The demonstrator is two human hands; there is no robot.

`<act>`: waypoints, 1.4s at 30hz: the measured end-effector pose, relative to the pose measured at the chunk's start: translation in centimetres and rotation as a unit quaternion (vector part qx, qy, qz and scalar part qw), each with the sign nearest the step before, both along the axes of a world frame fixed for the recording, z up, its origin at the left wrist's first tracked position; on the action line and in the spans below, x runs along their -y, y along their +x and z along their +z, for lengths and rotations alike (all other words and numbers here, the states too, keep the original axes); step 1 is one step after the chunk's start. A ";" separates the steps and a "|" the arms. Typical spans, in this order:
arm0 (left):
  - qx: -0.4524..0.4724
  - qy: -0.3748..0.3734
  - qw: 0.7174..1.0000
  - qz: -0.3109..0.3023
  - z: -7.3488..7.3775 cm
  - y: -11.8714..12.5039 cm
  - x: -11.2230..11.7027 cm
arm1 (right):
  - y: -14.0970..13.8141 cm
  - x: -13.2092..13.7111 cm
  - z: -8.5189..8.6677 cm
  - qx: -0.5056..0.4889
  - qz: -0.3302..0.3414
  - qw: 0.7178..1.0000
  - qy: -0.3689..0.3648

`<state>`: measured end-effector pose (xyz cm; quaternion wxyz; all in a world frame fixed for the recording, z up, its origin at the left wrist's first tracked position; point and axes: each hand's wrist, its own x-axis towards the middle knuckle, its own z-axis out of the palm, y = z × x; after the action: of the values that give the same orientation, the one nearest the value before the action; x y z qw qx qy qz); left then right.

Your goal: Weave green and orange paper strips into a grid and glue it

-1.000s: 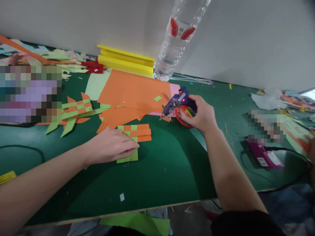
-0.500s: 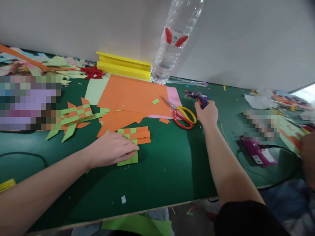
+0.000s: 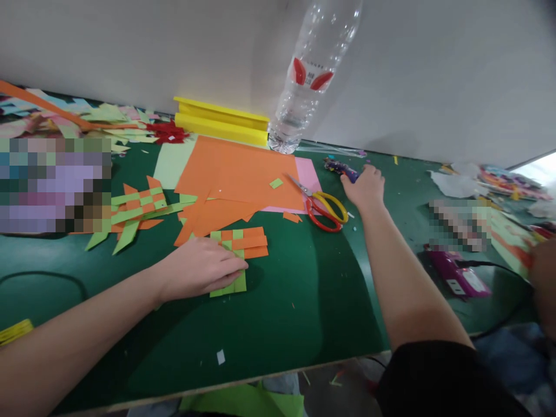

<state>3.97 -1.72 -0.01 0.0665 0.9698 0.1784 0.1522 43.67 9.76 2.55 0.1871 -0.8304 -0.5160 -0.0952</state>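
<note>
My left hand (image 3: 200, 267) rests on a woven piece of green and orange paper strips (image 3: 238, 243), holding it against the table. Its fingers are bent and close together, covering part of the weave; the thumb is hidden. Farther to the right, my right hand (image 3: 366, 186) is closed round the back end of a dark blue glue gun (image 3: 341, 168). The gun's tip points left and its handle is mostly hidden by the hand. Scissors (image 3: 324, 205) with one red and one yellow handle lie half open between the hands, partly on orange paper (image 3: 238, 168).
A clear bottle (image 3: 299, 98) stands by the wall beside a yellow folded strip (image 3: 221, 123). Another woven paper piece (image 3: 141, 202) lies left, near paper scraps (image 3: 117, 116). On the right are a purple power strip (image 3: 458, 275) with a cable and another person's hand (image 3: 542, 272).
My right hand has tilted with the glue gun, which now looks lower and flatter; its orange trigger no longer shows clearly. My left hand stays on the weave. The view has shifted slightly.
</note>
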 end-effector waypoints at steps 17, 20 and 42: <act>-0.009 0.006 1.000 0.012 -0.2 0.1 0.1 | -4.0 8.2 -2.2 0.046 0.232 0.964 -0.123; -0.007 0.003 1.000 0.008 -0.2 0.1 0.1 | -4.0 8.6 -2.2 0.023 0.232 0.967 -0.107; -0.029 0.007 1.000 0.006 0.2 0.2 0.0 | -8.0 11.6 1.6 -0.047 0.472 0.864 -0.166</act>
<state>4.17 -1.76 0.19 0.0539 0.9732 0.1847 0.1257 35.66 -1.82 4.16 0.0927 -0.5095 -0.8454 0.1305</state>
